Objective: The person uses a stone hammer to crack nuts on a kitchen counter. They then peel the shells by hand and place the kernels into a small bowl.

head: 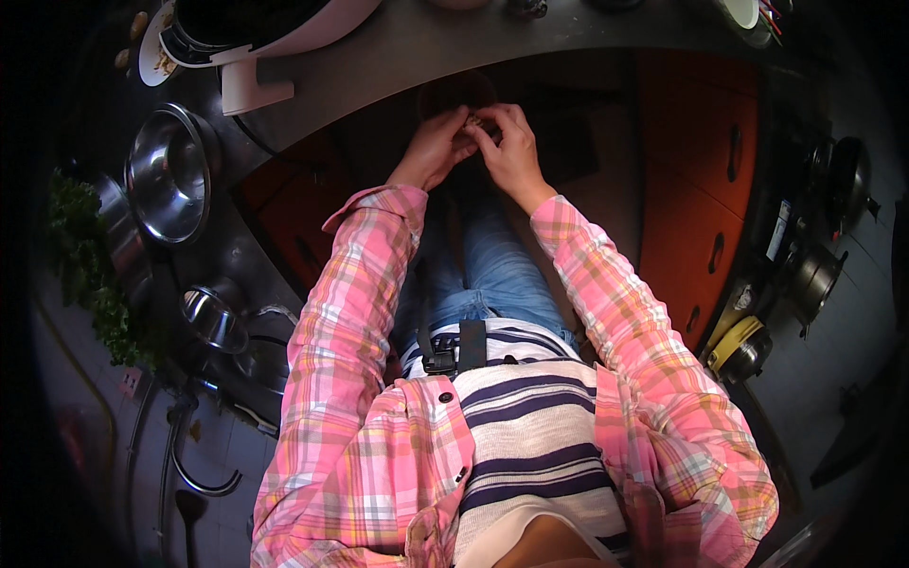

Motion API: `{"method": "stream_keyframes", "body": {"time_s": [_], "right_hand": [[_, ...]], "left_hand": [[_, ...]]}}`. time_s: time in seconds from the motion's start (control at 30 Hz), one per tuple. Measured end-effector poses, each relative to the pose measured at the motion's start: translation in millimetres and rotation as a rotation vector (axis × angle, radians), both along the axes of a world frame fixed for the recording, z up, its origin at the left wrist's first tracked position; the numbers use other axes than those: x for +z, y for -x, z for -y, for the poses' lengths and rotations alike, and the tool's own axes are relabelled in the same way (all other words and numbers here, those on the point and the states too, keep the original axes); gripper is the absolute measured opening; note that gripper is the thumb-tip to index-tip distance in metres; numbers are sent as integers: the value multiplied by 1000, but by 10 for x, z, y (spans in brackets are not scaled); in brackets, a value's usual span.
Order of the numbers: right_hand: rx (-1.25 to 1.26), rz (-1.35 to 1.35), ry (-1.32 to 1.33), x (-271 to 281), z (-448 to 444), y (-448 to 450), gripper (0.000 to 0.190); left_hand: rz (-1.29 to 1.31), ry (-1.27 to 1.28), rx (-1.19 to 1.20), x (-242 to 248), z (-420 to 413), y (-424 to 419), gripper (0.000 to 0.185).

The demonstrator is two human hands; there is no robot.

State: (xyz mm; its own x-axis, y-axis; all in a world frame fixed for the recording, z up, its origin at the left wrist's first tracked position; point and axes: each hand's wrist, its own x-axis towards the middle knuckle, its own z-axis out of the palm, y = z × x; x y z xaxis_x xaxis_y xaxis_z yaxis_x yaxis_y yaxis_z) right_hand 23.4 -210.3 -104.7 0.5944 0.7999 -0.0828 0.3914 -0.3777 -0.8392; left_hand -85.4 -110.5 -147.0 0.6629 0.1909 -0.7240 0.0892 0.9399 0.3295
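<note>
My left hand [434, 142] and my right hand [513, 145] meet in front of me, below the counter's front edge. Between their fingertips is a small, light-brown, rough-looking piece [474, 122], mostly covered by the fingers. What it is exactly cannot be made out. The right thumb and fingers curl around it from one side, and the left thumb and fingers close in from the other. Beyond the hands, a dim round container [454, 89] shows in the shadow.
The dark counter [341, 78] carries a white appliance with a handle [248, 85], a plate of brown bits [153, 50], a steel bowl [170, 174], a smaller steel bowl [213, 319] and leafy greens [85, 263]. Orange drawers [699, 163] and a stove with a pan [817, 280] stand right.
</note>
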Motion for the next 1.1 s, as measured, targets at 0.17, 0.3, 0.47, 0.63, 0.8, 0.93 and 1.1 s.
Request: {"method": "stream_keyframes", "body": {"time_s": [0.17, 0.3, 0.47, 0.63, 0.8, 0.93, 1.1], "right_hand": [[98, 67, 22, -94, 42, -3, 24], [150, 72, 57, 16, 28, 29, 24], [185, -37, 17, 172, 49, -12, 24], [252, -241, 77, 233, 10, -133, 23], [301, -181, 104, 229, -10, -123, 25], [239, 1, 123, 195, -47, -60, 25], [165, -18, 119, 148, -41, -62, 25]], "left_hand": [[44, 44, 7, -84, 37, 97, 25], [23, 21, 30, -73, 78, 107, 25], [13, 98, -30, 59, 6, 124, 29], [84, 137, -205, -75, -92, 220, 30], [86, 128, -341, -71, -171, 249, 28], [58, 102, -326, -57, -153, 214, 29], [33, 107, -207, -69, -89, 147, 29]]}}
